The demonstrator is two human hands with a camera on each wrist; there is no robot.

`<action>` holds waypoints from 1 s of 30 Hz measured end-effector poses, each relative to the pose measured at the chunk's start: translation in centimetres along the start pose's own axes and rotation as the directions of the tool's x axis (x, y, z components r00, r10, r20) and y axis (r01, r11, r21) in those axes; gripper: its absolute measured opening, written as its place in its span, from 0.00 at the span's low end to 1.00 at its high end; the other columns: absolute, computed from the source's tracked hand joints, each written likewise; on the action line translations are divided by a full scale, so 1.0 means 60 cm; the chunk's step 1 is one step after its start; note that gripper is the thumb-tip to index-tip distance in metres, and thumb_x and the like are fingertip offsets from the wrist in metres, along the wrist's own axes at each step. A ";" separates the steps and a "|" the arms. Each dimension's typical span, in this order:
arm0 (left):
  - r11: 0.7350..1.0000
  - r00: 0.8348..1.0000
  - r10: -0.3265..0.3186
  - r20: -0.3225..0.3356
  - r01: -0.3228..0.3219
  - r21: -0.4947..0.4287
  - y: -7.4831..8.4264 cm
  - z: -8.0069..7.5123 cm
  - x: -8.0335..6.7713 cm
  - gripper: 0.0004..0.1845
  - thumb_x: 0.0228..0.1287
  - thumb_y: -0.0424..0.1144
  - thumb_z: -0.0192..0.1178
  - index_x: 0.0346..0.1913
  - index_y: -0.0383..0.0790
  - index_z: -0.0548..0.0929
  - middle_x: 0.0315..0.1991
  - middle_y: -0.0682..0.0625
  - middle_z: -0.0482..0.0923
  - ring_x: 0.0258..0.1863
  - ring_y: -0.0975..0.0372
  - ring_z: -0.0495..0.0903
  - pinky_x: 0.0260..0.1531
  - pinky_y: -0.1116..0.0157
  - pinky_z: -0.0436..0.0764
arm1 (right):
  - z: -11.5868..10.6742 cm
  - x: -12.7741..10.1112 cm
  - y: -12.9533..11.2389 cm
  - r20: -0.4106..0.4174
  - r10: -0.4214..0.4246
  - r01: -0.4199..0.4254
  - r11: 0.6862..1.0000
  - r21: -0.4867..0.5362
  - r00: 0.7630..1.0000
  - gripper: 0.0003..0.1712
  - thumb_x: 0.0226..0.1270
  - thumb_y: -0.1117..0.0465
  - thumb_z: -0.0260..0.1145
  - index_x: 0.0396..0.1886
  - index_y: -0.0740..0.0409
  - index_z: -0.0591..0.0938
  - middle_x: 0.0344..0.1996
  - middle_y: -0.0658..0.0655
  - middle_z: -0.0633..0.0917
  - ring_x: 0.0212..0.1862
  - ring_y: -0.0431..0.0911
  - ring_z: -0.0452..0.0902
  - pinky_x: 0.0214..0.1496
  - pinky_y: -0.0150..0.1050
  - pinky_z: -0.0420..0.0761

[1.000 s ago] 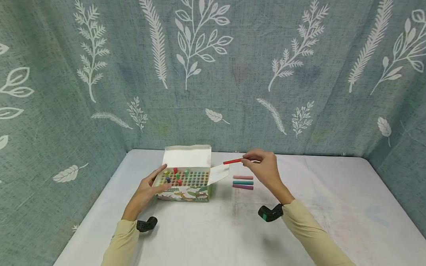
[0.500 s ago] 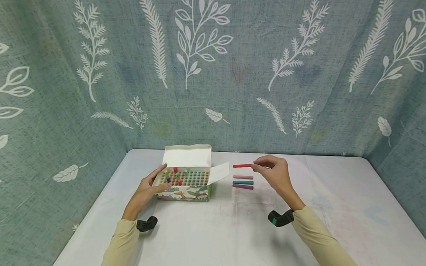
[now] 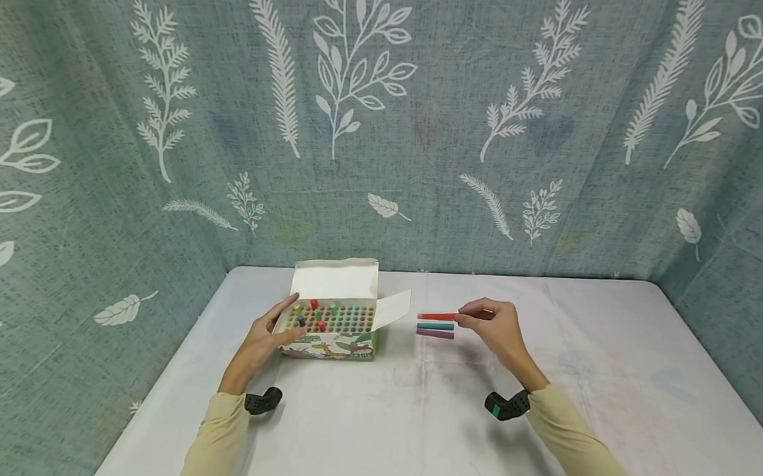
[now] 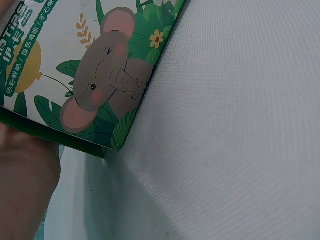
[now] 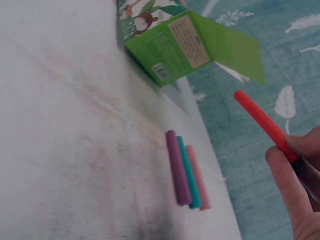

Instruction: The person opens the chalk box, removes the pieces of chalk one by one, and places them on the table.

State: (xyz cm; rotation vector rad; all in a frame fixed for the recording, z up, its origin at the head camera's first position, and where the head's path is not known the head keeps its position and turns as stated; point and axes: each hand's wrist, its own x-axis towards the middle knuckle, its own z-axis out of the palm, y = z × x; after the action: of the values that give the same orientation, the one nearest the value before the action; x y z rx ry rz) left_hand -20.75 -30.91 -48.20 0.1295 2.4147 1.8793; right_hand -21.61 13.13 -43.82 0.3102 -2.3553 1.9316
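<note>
My right hand pinches one end of a red chalk stick and holds it level just above the table. Under and beside it lie a teal stick and a purple stick; a pink stick shows beside them in the right wrist view. My left hand rests against the left side of an open chalk box with an animal print. Several coloured chalk ends stand in the box's holed insert.
The white table is closed in by a teal leaf-print cloth at the back and on both sides. The box lid stands up at the rear, and one side flap sticks out to the right, towards the loose sticks.
My right hand has carried the red chalk to the right and down, from above the box flap to just over the row of loose sticks. The left hand has stayed on the box.
</note>
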 end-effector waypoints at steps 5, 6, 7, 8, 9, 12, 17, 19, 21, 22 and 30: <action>1.000 1.000 -0.001 -0.008 0.001 -0.004 0.001 0.001 0.000 0.40 0.60 0.45 0.66 0.72 0.65 0.58 0.73 0.55 0.50 0.63 0.52 0.65 0.56 0.48 0.67 | 0.008 -0.008 0.006 0.000 0.060 -0.060 0.998 0.015 0.998 0.09 0.57 0.67 0.70 0.35 0.71 0.85 0.37 0.64 0.84 0.37 0.52 0.83 0.46 0.50 0.80; 1.000 1.000 -0.005 -0.010 0.005 -0.004 0.001 0.001 0.000 0.40 0.59 0.45 0.67 0.72 0.65 0.58 0.72 0.54 0.51 0.62 0.52 0.66 0.56 0.49 0.67 | 0.010 -0.011 0.003 0.003 0.067 -0.067 0.998 0.017 0.998 0.09 0.57 0.68 0.70 0.36 0.72 0.85 0.37 0.65 0.84 0.38 0.53 0.83 0.46 0.51 0.80; 1.000 1.000 -0.010 -0.010 0.010 -0.005 0.001 0.001 0.000 0.40 0.59 0.45 0.67 0.72 0.66 0.58 0.72 0.54 0.52 0.62 0.52 0.67 0.56 0.49 0.68 | 0.012 -0.014 0.002 0.005 0.076 -0.076 0.997 0.024 0.997 0.09 0.57 0.69 0.70 0.36 0.73 0.84 0.38 0.66 0.84 0.38 0.55 0.83 0.46 0.52 0.79; 1.000 1.000 -0.012 -0.008 0.012 -0.004 0.001 0.001 0.000 0.41 0.59 0.45 0.67 0.72 0.66 0.58 0.72 0.53 0.52 0.61 0.52 0.67 0.55 0.50 0.69 | 0.014 -0.016 0.003 0.004 0.086 -0.086 0.996 0.032 0.996 0.09 0.57 0.70 0.69 0.36 0.74 0.84 0.38 0.67 0.83 0.39 0.56 0.83 0.47 0.55 0.79; 1.000 1.000 -0.017 -0.010 0.017 -0.005 0.002 0.002 0.000 0.41 0.59 0.45 0.67 0.72 0.66 0.58 0.72 0.52 0.53 0.61 0.52 0.68 0.55 0.51 0.69 | 0.016 -0.016 0.007 0.004 0.094 -0.094 0.995 0.038 0.996 0.09 0.57 0.70 0.69 0.36 0.74 0.84 0.38 0.68 0.83 0.39 0.58 0.82 0.46 0.55 0.78; 1.000 1.000 -0.022 -0.014 0.022 -0.003 0.002 0.003 0.000 0.41 0.59 0.46 0.67 0.72 0.66 0.57 0.71 0.50 0.54 0.60 0.52 0.69 0.54 0.53 0.71 | 0.020 -0.013 0.033 0.007 0.105 -0.106 0.992 0.062 0.994 0.08 0.57 0.70 0.70 0.35 0.72 0.85 0.38 0.67 0.83 0.38 0.59 0.83 0.45 0.55 0.79; 1.000 1.000 -0.018 -0.017 0.018 -0.005 0.000 0.002 0.002 0.40 0.59 0.46 0.67 0.72 0.66 0.58 0.71 0.52 0.54 0.61 0.52 0.67 0.55 0.51 0.69 | 0.029 -0.008 0.070 -0.009 0.123 -0.122 0.991 0.053 0.992 0.07 0.54 0.67 0.73 0.32 0.66 0.87 0.35 0.61 0.84 0.35 0.52 0.84 0.42 0.46 0.82; 1.000 1.000 -0.018 -0.015 0.018 -0.006 0.000 0.002 0.002 0.40 0.59 0.45 0.67 0.72 0.66 0.59 0.72 0.53 0.53 0.62 0.52 0.66 0.56 0.50 0.68 | 0.032 -0.008 0.077 -0.015 0.110 -0.109 0.993 0.034 0.994 0.07 0.54 0.67 0.73 0.31 0.66 0.87 0.34 0.60 0.85 0.34 0.50 0.84 0.40 0.42 0.82; 1.000 1.000 -0.021 -0.016 0.021 -0.007 0.003 0.002 0.001 0.40 0.60 0.44 0.67 0.72 0.65 0.59 0.72 0.52 0.53 0.62 0.52 0.66 0.57 0.50 0.67 | 0.035 -0.007 0.082 -0.021 0.094 -0.093 0.995 0.021 0.995 0.07 0.54 0.67 0.73 0.31 0.67 0.87 0.33 0.60 0.85 0.34 0.49 0.84 0.39 0.40 0.82; 1.000 1.000 -0.021 -0.015 0.020 -0.007 0.005 0.003 0.000 0.40 0.60 0.44 0.66 0.72 0.64 0.58 0.72 0.51 0.53 0.63 0.51 0.65 0.57 0.50 0.67 | 0.036 -0.007 0.083 -0.022 0.086 -0.086 0.996 0.012 0.996 0.06 0.54 0.68 0.73 0.31 0.67 0.86 0.32 0.61 0.85 0.33 0.49 0.84 0.38 0.39 0.82; 0.999 1.000 -0.027 0.010 0.027 -0.024 0.045 0.010 -0.018 0.43 0.61 0.41 0.66 0.75 0.53 0.54 0.73 0.45 0.50 0.63 0.47 0.64 0.56 0.49 0.68 | 0.045 -0.006 0.094 -0.050 0.052 -0.059 0.987 -0.149 0.997 0.03 0.52 0.67 0.74 0.28 0.60 0.88 0.28 0.55 0.86 0.30 0.45 0.81 0.33 0.34 0.79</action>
State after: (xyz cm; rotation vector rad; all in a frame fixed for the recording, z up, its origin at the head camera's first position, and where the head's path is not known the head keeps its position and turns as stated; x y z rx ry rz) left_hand -19.56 -29.77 -45.73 0.1036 2.3749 1.8912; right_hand -22.26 11.55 -49.85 0.1884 -2.4872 1.7489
